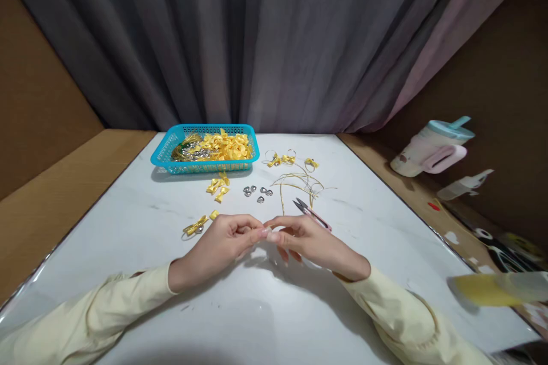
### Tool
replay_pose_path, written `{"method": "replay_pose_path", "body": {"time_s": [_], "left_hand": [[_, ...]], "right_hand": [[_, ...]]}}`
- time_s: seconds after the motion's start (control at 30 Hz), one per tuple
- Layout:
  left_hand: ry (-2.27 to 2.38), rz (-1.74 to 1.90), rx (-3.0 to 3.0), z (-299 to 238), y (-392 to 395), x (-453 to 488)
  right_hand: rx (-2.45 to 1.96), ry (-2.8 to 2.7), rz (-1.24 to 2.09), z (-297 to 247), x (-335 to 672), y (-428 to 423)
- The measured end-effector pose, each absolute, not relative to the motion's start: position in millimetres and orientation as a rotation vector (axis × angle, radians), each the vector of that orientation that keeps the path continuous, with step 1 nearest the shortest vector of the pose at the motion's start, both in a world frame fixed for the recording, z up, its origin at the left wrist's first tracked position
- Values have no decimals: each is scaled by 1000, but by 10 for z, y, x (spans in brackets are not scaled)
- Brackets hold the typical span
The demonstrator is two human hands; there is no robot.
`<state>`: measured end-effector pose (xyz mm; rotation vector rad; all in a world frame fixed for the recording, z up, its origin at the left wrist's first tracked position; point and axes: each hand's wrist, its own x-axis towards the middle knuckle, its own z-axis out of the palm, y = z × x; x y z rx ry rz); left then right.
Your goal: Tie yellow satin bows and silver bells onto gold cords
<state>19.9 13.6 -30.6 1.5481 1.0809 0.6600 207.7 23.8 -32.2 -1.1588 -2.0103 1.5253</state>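
Over the middle of the white tabletop, my left hand point(233, 242) and my right hand point(305, 239) meet fingertip to fingertip. Thumb and index finger are pinched on each hand; whatever lies between them is too small or hidden to make out. Just left of my left hand lies a yellow ribbon bow point(197, 224) with a wire ring and a silver piece. Beyond the hands are several silver heart-shaped pieces point(261, 199) and loose yellow bows point(220, 183). Pink-handled thread snips point(312, 214) rest behind my right hand, beside cut lengths of gold cord point(299, 182).
A blue basket point(205, 168) at the back left holds yellow bows, silver pieces and gold cord. Finished-looking bow rings point(311, 164) lie at the back. On the right stand a tumbler point(428, 148), a small squeeze bottle point(462, 185), scissors point(505, 256) and a yellow-filled bottle point(492, 289).
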Motion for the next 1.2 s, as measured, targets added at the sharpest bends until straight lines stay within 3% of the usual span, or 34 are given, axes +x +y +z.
{"method": "replay_pose_path", "body": {"time_s": [0.13,0.37,0.6,0.87,1.03,1.2], "left_hand": [[1066,697,1540,-281,132,203],[1132,745,1607,-310,130,198],[1068,998,2241,-541,105,150],[1114,968,2242,-506,145,145],[1119,909,2165,-496,125,155],[1136,826,2110,-510,123,165]], "right_hand": [[-1096,-1842,1634,-358,2053,210],[-1181,-1803,1330,-353,1960,150],[-1155,-1982,1035,-397,1939,114],[-1241,-2040,1107,-280,2008,158],[-1285,-1969,1364,-273,2009,135],[-1273,-1971,1203,-364,1953,111]]}}
